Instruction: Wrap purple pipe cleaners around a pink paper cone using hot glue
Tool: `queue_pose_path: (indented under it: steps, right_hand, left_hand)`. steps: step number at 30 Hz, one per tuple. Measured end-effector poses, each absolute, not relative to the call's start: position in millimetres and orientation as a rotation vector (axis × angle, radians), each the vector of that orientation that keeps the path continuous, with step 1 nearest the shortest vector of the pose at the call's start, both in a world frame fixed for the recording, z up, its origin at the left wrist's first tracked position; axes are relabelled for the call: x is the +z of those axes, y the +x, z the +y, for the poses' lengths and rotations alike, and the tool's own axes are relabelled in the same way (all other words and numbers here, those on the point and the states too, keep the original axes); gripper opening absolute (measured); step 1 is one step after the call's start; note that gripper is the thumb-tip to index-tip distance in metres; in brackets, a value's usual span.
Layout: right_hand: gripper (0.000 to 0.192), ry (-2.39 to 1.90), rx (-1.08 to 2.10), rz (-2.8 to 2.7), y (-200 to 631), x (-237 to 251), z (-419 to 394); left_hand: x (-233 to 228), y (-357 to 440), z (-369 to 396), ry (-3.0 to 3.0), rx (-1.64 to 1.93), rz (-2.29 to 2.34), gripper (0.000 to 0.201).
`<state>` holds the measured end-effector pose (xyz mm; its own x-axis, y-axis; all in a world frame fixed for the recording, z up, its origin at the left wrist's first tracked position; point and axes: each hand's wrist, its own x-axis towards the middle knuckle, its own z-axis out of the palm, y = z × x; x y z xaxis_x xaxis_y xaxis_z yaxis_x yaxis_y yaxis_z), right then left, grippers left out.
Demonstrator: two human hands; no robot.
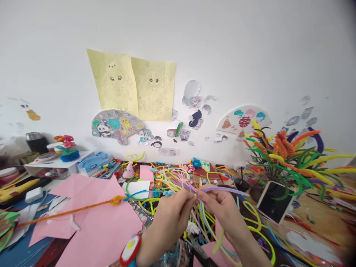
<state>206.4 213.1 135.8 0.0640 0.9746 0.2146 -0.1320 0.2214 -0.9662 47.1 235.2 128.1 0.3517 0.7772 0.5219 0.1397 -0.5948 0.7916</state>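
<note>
While both hands met over the cluttered table (311, 207), left hand (172, 213) and right hand (219, 207) pinched the purple pipe cleaner (222, 190) fingertip to fingertip, where short, close grips looked best for tight twists.

Pale lilac pipe cleaner (222, 190) pinched btwn left hand (169, 217) & right hand (222, 211). Wrist toy (130, 250) on left arm: red rim, white face, yellow-green centre. Pink paper sheets (91, 218) w/ an orange twisted stem (69, 211) across them, blue end. Loose pile of pipe cleaners (172, 178): yellow, lilac, green, blue. Bouquet (289, 155): orange, yellow, green, purple spikes. Wall drawings (133, 85) pale yellow, faint pencil lines. Black screen (274, 205), white edge, prob. a phone.
</note>
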Motion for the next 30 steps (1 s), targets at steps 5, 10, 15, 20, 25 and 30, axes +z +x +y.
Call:
queue_pose_path:
  steps: [5,10,15,20,25,30]
  right_hand:
    - [0.028,-0.969,0.964,-1.250,209,136,208]
    - [0.029,-1.043,0.989,-1.202,207,132,212]
    - [0.033,-1.054,0.924,-1.140,203,124,215]
    - [0.025,-0.989,1.001,-1.221,206,129,213]
    - [0.023,-0.902,1.106,-1.278,214,134,210]
    - [0.025,-0.872,1.168,-1.322,215,135,207]
  left_hand:
    - [139,41,242,1.150,0.673,0.483,0.048]
    - [138,45,243,1.388,0.789,0.608,0.039]
    - [126,52,236,2.046,1.297,0.901,0.016]
    - [131,50,234,1.959,1.249,0.873,0.025]
    - [140,42,238,1.380,0.815,0.516,0.039]
    - [137,35,249,1.036,0.400,0.249,0.039]
